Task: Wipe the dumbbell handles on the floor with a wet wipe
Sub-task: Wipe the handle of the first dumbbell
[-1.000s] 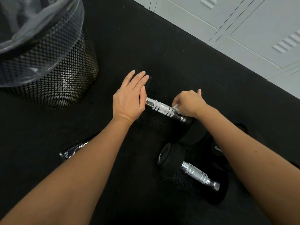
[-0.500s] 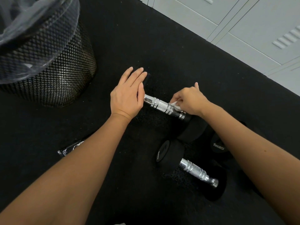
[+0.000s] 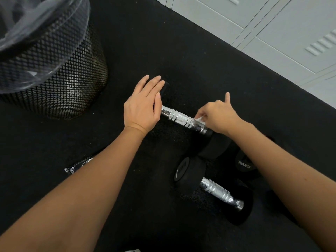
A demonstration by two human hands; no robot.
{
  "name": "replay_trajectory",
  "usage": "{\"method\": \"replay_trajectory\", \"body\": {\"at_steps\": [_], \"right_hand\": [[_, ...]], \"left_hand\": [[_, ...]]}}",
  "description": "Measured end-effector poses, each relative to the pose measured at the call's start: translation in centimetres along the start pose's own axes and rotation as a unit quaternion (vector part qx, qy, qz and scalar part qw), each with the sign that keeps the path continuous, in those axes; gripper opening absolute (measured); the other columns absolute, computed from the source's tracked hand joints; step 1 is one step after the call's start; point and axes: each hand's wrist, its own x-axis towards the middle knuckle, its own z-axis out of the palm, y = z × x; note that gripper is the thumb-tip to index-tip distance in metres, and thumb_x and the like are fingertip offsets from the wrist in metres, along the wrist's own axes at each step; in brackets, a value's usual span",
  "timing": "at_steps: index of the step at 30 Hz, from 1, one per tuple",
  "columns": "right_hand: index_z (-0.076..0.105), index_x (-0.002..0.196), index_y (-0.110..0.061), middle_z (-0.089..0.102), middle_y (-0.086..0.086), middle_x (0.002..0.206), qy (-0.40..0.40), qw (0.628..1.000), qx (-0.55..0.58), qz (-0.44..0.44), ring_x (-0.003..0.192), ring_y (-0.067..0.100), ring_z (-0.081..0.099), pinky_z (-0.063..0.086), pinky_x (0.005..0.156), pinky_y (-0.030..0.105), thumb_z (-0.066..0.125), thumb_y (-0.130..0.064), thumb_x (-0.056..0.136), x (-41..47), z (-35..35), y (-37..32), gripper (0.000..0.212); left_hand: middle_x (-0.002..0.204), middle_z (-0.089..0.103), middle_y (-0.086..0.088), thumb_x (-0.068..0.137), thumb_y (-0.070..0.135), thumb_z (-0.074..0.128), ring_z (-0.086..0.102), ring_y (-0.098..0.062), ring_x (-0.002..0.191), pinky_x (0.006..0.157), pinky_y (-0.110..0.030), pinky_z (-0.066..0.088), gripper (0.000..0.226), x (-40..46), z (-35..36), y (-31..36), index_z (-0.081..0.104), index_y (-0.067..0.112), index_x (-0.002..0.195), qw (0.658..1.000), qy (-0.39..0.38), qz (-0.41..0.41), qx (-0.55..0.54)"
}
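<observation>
Two black dumbbells with chrome handles lie on the black floor. The far dumbbell's handle (image 3: 181, 119) runs between my hands. My left hand (image 3: 143, 104) lies flat, fingers straight, on that dumbbell's left head and hides it. My right hand (image 3: 216, 116) pinches a small white wet wipe (image 3: 200, 120) against the right end of that handle, little finger sticking up. The near dumbbell (image 3: 214, 188) lies untouched lower right, its handle bare.
A black mesh waste bin (image 3: 60, 84) with a clear liner stands at the upper left. A shiny wipe packet (image 3: 78, 165) lies on the floor, partly under my left forearm. Grey lockers (image 3: 272, 33) line the upper right. A third dumbbell head (image 3: 244, 165) shows beside my right forearm.
My right hand has shifted slightly along the handle's right end with the wipe. My left hand keeps resting on the dumbbell's left head.
</observation>
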Motion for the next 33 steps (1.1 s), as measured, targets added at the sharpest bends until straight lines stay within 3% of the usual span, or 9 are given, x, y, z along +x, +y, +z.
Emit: {"method": "replay_trajectory", "body": {"at_steps": [11, 16, 20, 22, 23, 26, 28, 30, 33], "right_hand": [[0.064, 0.114, -0.026, 0.071, -0.001, 0.099, 0.058, 0.998, 0.008, 0.005, 0.104, 0.024, 0.059, -0.009, 0.114, 0.053, 0.046, -0.012, 0.092, -1.3, 1.2, -0.8, 0.032], [0.064, 0.111, -0.025, 0.072, 0.0, 0.087, 0.081, 0.997, 0.0, -0.011, 0.096, 0.023, 0.062, -0.01, 0.115, 0.05, 0.049, -0.011, 0.091, -1.3, 1.5, -1.4, 0.029], [0.068, 0.106, -0.022, 0.066, 0.0, 0.079, 0.084, 0.993, 0.087, -0.012, 0.086, 0.021, 0.058, 0.008, 0.116, 0.043, 0.047, -0.006, 0.091, -2.0, 0.2, 0.0, 0.031], [0.072, 0.099, -0.02, 0.065, 0.003, 0.083, 0.131, 0.969, 0.209, 0.014, 0.075, 0.014, 0.052, 0.037, 0.095, 0.022, 0.052, -0.004, 0.088, -2.4, -0.8, 1.2, 0.028], [0.073, 0.096, -0.019, 0.063, 0.004, 0.087, 0.151, 0.951, 0.268, 0.027, 0.073, 0.012, 0.051, 0.039, 0.079, 0.015, 0.056, -0.004, 0.087, -2.4, -1.3, 1.8, 0.025], [0.07, 0.099, -0.014, 0.058, 0.0, 0.082, 0.116, 0.904, 0.407, 0.07, 0.078, 0.015, 0.055, 0.046, 0.072, 0.022, 0.063, -0.003, 0.084, -2.6, -2.3, 3.0, 0.02], [0.062, 0.109, -0.01, 0.06, -0.003, 0.074, 0.072, 0.863, 0.493, 0.083, 0.075, 0.013, 0.058, 0.05, 0.067, 0.025, 0.066, -0.002, 0.082, -2.9, -2.8, 3.2, 0.029], [0.054, 0.115, -0.011, 0.064, -0.001, 0.076, 0.06, 0.834, 0.543, 0.082, 0.072, 0.01, 0.061, 0.052, 0.067, 0.025, 0.069, -0.003, 0.079, -3.2, -2.9, 3.2, 0.04], [0.051, 0.116, -0.009, 0.068, 0.005, 0.079, 0.058, 0.783, 0.614, 0.085, 0.073, 0.013, 0.066, 0.057, 0.069, 0.025, 0.068, -0.001, 0.08, -3.7, -2.5, 3.4, 0.04]], "left_hand": [[0.136, 0.052, 0.004, 0.096, 0.023, 0.029, 0.039, -0.017, 0.133, 0.096, -0.027, 0.044, 0.042, 0.0, 0.2, 0.0, 0.054, 0.016, 0.128, 1.0, 0.004, 0.005, -0.003], [0.137, 0.051, 0.003, 0.097, 0.023, 0.029, 0.037, -0.017, 0.134, 0.099, -0.026, 0.04, 0.041, -0.1, 0.1, 0.0, 0.053, 0.016, 0.129, 1.0, -0.001, 0.002, -0.003], [0.137, 0.051, 0.002, 0.097, 0.024, 0.028, 0.036, -0.018, 0.135, 0.104, -0.031, 0.037, 0.042, 0.1, -0.2, 0.3, 0.053, 0.015, 0.129, 1.0, -0.015, -0.006, 0.003], [0.137, 0.051, -0.002, 0.096, 0.024, 0.028, 0.033, -0.021, 0.137, 0.114, -0.041, 0.023, 0.043, 0.3, -0.6, 0.7, 0.053, 0.012, 0.129, 0.999, -0.028, -0.008, 0.023], [0.135, 0.052, -0.004, 0.096, 0.023, 0.029, 0.033, -0.022, 0.137, 0.115, -0.043, 0.016, 0.043, 0.3, -0.8, 1.1, 0.053, 0.01, 0.129, 0.999, -0.032, 0.007, 0.029], [0.126, 0.057, -0.008, 0.096, 0.02, 0.038, 0.048, -0.021, 0.124, 0.11, -0.037, 0.032, 0.038, -0.3, -0.8, 4.0, 0.056, 0.004, 0.125, 0.994, -0.037, 0.078, -0.071], [0.124, 0.055, -0.002, 0.096, 0.023, 0.046, 0.054, -0.012, 0.113, 0.097, -0.028, 0.046, 0.036, -0.4, -0.6, 6.7, 0.053, 0.009, 0.128, 0.97, -0.107, 0.01, -0.22], [0.119, 0.054, 0.002, 0.093, 0.023, 0.053, 0.054, -0.004, 0.102, 0.086, -0.015, 0.048, 0.038, 0.0, -0.1, 8.7, 0.051, 0.013, 0.129, 0.916, -0.164, -0.113, -0.348], [0.102, 0.059, 0.0, 0.088, 0.018, 0.061, 0.057, -0.01, 0.09, 0.075, -0.022, 0.051, 0.022, 0.7, 1.0, 9.9, 0.059, 0.014, 0.11, 0.865, -0.2, -0.183, -0.422]]}}
